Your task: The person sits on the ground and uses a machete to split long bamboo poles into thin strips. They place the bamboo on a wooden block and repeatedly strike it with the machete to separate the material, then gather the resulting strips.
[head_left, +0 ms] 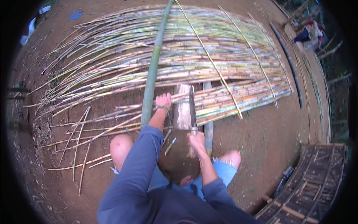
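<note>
My right hand [196,142] is wrapped round the handle of a machete [192,108], whose long dark blade points away from me along the right side of a wooden chopping block [182,112]. My left hand [163,100], with a green band at its wrist, is closed round a thin bamboo cane [128,107] at the block's left edge. That cane reaches left from my fist and seems to run right across the block's far end. A thick green bamboo pole [151,71] passes just left of my left hand. Small cut pieces [170,146] lie between my knees.
Many thin canes [179,48] lie side by side ahead, crossed by several long cane strips [212,61]. Loose canes [84,149] are scattered at left on the brown dirt. A dark pole [289,63] lies at right. A slatted bamboo rack [309,183] stands near right; a person [309,35] is far right.
</note>
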The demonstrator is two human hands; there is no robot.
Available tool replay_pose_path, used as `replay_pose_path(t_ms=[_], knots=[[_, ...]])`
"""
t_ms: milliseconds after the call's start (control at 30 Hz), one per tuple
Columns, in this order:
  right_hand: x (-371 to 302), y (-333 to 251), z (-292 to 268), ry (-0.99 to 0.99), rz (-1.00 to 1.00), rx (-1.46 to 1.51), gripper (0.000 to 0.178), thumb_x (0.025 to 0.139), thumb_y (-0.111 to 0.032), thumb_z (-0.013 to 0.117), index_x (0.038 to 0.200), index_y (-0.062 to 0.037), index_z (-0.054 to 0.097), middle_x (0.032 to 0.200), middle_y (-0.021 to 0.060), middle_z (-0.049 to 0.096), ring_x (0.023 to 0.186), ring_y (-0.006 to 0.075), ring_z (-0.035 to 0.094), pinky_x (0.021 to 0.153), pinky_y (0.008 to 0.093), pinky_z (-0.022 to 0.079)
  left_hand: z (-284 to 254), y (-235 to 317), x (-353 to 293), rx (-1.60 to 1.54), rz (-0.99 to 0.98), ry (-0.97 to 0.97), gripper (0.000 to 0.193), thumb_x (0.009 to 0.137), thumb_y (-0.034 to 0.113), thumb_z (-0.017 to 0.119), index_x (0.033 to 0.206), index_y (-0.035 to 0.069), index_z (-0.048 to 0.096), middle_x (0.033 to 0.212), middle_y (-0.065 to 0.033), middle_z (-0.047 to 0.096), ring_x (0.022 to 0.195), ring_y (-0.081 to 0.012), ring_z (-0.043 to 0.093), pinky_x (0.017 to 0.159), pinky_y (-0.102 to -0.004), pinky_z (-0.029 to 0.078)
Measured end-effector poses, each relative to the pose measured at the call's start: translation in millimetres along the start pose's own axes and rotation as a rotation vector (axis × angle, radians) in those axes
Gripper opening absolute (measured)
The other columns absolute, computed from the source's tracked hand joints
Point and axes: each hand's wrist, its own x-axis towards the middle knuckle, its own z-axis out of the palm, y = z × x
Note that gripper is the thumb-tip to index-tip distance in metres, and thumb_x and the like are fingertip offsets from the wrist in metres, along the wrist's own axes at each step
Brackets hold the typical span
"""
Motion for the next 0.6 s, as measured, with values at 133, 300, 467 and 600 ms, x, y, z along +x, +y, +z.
replay_pose_path(t_ms=[133, 300, 467, 600], knots=[[-43.2, -79.0, -68.7, 0.033, -0.206, 0.498, 0.006, 0.079, -0.003, 0.065, 0.074, -0.0015, 0.061, 0.063, 0.0060, 0.063, 0.050, 0.0124, 0.059, 0.049, 0.0301, 0.047, 5.5, 3.8, -0.7, -0.057, -0.039, -0.130, 0.021, 0.099, 0.021, 0.040, 0.107, 0.013, 0.057, 0.104, -0.0130, 0.066, 0.102, -0.0311, 0.065, 0.090, -0.0458, 0.046], [-45.2, -93.6, -59.5, 0.278, -0.510, 0.632, 0.007, 0.081, -0.004, 0.067, 0.077, -0.0002, 0.062, 0.062, 0.0027, 0.060, 0.055, 0.0100, 0.057, 0.053, 0.0285, 0.044, 2.1, -0.2, -3.0, -0.055, 0.002, -0.043, 0.019, 0.099, 0.020, 0.040, 0.106, 0.009, 0.054, 0.100, -0.0148, 0.065, 0.096, -0.0315, 0.065, 0.083, -0.0468, 0.048], [-27.5, 13.8, 3.7, -0.134, 0.227, 0.116, 0.014, 0.076, -0.012, 0.065, 0.070, 0.0012, 0.063, 0.058, 0.0084, 0.060, 0.051, 0.0183, 0.060, 0.051, 0.0340, 0.050, 5.8, -1.7, -13.6, -0.062, -0.011, -0.044, 0.023, 0.099, 0.021, 0.040, 0.113, 0.008, 0.053, 0.098, -0.0157, 0.065, 0.092, -0.0323, 0.067, 0.083, -0.0485, 0.049], [-33.5, -47.8, -50.8, -0.057, -0.133, 0.432, 0.014, 0.078, -0.012, 0.068, 0.071, -0.0009, 0.062, 0.056, 0.0050, 0.059, 0.050, 0.0137, 0.057, 0.050, 0.0330, 0.045, 12.4, -2.0, -16.1, -0.111, -0.073, -0.168, 0.022, 0.100, 0.022, 0.039, 0.113, 0.011, 0.052, 0.102, -0.0170, 0.068, 0.097, -0.0345, 0.069, 0.081, -0.0490, 0.053]])
